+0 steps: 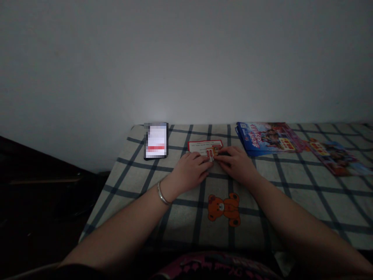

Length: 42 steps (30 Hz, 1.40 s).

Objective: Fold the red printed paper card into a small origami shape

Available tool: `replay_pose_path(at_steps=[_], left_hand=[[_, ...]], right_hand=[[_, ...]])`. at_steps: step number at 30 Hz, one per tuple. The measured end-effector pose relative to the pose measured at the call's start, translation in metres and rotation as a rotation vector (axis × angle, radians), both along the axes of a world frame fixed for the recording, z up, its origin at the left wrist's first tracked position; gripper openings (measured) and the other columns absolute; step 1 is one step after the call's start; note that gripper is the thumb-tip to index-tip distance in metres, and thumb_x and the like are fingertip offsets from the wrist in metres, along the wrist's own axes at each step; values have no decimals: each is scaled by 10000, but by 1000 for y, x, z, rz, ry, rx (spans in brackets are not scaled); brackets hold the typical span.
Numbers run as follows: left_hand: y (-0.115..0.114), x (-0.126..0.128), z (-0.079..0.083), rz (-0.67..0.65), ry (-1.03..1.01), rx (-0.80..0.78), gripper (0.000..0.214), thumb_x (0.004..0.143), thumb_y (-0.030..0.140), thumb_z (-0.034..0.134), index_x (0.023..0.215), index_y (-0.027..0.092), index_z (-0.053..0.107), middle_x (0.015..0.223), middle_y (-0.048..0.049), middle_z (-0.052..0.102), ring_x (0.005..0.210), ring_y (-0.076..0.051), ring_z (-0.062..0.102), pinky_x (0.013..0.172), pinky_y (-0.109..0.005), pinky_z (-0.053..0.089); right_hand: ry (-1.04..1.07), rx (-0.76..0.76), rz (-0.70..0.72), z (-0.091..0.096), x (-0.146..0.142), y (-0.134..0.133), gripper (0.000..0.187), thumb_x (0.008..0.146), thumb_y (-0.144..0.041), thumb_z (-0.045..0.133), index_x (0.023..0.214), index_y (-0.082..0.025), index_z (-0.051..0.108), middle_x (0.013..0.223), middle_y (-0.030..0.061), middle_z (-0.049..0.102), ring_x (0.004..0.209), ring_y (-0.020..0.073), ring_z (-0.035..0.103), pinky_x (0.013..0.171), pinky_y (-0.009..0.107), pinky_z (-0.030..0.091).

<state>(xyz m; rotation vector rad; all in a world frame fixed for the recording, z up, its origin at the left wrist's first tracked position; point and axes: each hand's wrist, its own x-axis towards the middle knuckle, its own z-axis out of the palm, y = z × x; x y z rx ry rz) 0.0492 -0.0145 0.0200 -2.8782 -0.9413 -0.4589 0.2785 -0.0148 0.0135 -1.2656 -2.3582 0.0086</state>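
Note:
My left hand [190,169] and my right hand [236,162] rest side by side on a checked cloth [291,198], fingertips meeting over a small red-and-white card [204,146]. Both hands have curled fingers pinching something small at the card's near right corner; what it is I cannot make out in the dim light. A silver bangle [162,195] circles my left wrist. The card lies flat just beyond my knuckles.
A lit phone [156,140] lies left of the card. A blue printed box [266,138] sits at the right, with another colourful booklet [338,157] further right. An orange bear [225,208] is printed on the cloth. A pale wall stands behind; dark floor at left.

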Motion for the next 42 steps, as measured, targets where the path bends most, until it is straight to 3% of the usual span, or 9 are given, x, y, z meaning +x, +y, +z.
replay_pose_path(at_steps=[7,12,22,33,42], left_hand=[[0,0,0,15,38,-35,337,896,337,615,1207,207,602,1229,-56,630,1097,-274,521,900,-426,435],[-1,-1,0,66,80,-12,352,911,360,589,1246,253,580,1388,-61,530,1179,-281,490,938,-433,405],[-4,1,8,86,141,-35,422,903,471,562,1260,246,572,1412,-84,503,1213,-305,463,980,-468,361],[-4,0,7,64,141,-44,410,879,501,582,1187,232,612,1411,-117,483,1236,-336,439,998,-482,365],[-4,2,9,78,122,-49,332,894,444,589,1173,267,615,1385,-83,507,1221,-311,454,970,-472,387]], right_hand=[[-36,-17,4,0,1,0,242,889,-230,605,1086,-261,743,1149,87,657,1083,266,591,948,456,503],[-41,4,19,0,2,1,240,898,-232,591,1082,-255,742,1154,81,658,1084,257,588,939,440,509],[-166,-36,22,8,-6,-14,265,911,-231,570,1124,-261,725,1202,67,657,1094,257,581,967,433,481],[-242,-53,-77,16,-9,-16,269,919,-275,549,1117,-311,728,1226,66,645,1095,267,572,925,420,459],[-304,-54,-218,20,-7,-9,312,937,-309,518,1201,-347,681,1262,30,653,1065,267,563,862,405,424]])
